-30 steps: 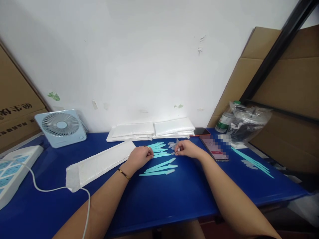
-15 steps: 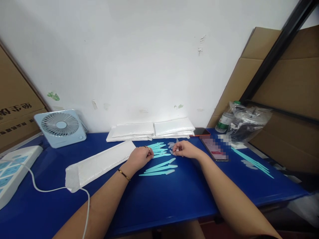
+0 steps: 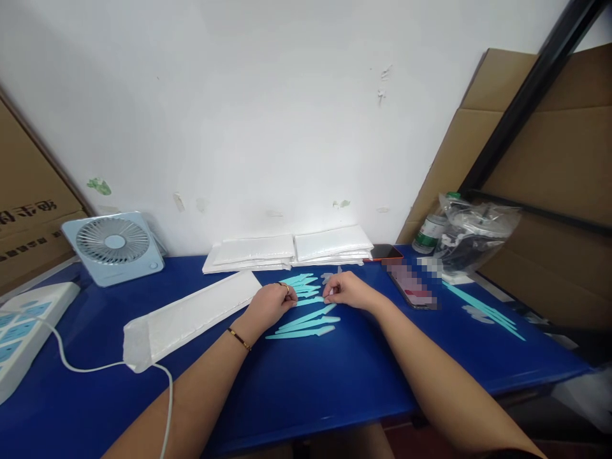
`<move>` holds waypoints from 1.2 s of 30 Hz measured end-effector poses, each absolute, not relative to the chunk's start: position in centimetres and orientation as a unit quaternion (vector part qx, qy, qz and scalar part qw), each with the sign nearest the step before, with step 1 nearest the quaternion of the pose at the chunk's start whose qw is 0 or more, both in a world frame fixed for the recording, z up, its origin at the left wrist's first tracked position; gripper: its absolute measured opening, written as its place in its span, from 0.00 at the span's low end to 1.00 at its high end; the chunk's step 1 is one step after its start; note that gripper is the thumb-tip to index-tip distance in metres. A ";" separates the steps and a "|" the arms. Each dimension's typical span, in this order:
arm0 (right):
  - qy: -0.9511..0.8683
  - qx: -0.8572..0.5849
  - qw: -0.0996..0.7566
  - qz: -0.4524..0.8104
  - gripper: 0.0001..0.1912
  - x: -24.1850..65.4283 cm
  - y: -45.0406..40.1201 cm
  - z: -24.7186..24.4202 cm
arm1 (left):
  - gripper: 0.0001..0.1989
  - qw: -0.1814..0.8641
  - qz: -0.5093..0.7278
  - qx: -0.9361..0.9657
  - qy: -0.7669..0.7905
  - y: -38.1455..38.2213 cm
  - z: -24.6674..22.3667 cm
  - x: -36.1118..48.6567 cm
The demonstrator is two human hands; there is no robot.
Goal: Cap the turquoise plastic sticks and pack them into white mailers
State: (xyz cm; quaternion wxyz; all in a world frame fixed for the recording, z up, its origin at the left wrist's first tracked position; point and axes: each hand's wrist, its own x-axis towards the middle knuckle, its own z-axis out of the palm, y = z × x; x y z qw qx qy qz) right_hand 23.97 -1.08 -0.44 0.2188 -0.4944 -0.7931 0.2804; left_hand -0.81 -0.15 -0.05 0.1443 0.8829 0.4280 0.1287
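Clock directions were read from the turquoise stick point(image 3: 310, 301) between the hands, with 12 o'clock toward the wall point(image 3: 268, 115). This stick lay roughly level across the blue table point(image 3: 344, 376).

The left hand point(image 3: 273, 302) was at 9 o'clock, its thumb and fingertips in a narrow pinch on the near end of the stick. It wore a ring point(image 3: 287, 289), with a dark bracelet point(image 3: 238, 338) on the wrist. The right hand point(image 3: 351, 291) was at 3 o'clock, fingers drawn into a narrow pinch and touching the opposite end. Whether a small piece was gripped inside that pinch could not be told.

A group of turquoise sticks point(image 3: 301, 280) lay just beside the held one, between 11 and 12 o'clock. Three loose sticks point(image 3: 306, 331) were fanned at 6 o'clock. Clear plastic pieces point(image 3: 329, 278) lay at 1 o'clock, next to the right fingertips.

White packets point(image 3: 333, 245) were stacked in two piles along the wall, from 11 to 1 o'clock. A long white sleeve point(image 3: 201, 313) lay at an angle at 9 o'clock, near the left hand. The blue fan point(image 3: 113, 245) leaned back at 10 o'clock, and the power strip point(image 3: 29, 335) was well apart at 9 o'clock.

One phone point(image 3: 415, 288) lay at 3 o'clock; an orange-edged phone point(image 3: 385, 252) was at 2 o'clock. Further out at 2 o'clock, the bottle point(image 3: 430, 233) was upright beside a clear bag point(image 3: 478, 233). More turquoise sticks point(image 3: 490, 311) lay at 3 o'clock, beyond the first phone.
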 end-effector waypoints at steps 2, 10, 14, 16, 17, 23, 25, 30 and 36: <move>-0.803 -0.477 0.220 0.283 0.07 23.7 -1.2 -0.4 | 0.06 0.153 0.130 0.883 0.423 -0.2 -0.2 -0.7; -0.769 -0.558 0.254 0.183 0.08 26.3 -0.9 0.9 | 0.08 0.104 0.147 0.892 0.415 -0.3 0.3 -1.2; -0.777 -0.571 0.211 0.160 0.06 26.6 -0.7 0.9 | 0.09 0.052 0.145 0.900 0.408 0.0 0.0 -1.3; -0.789 -0.558 0.204 0.160 0.07 26.3 -0.8 0.7 | 0.09 0.041 0.136 0.902 0.408 0.1 -0.1 -1.2; -0.794 -0.551 0.201 0.160 0.07 26.1 -0.8 0.6 | 0.09 0.039 0.133 0.902 0.408 0.1 -0.2 -1.1; -0.807 -0.528 0.182 0.190 0.07 25.8 -1.1 0.5 | 0.07 0.044 0.141 0.900 0.410 0.2 -0.4 -1.0; -0.805 -0.529 0.179 0.199 0.08 25.9 -1.0 0.5 | 0.07 0.045 0.142 0.900 0.410 0.2 -0.5 -1.0; -0.800 -0.537 0.204 0.171 0.07 25.5 -0.9 0.5 | 0.07 0.049 0.145 0.899 0.410 0.2 -0.5 -1.0; -0.802 -0.531 0.200 0.184 0.05 25.2 -0.9 0.2 | 0.07 0.058 0.152 0.897 0.410 0.3 -0.6 -1.0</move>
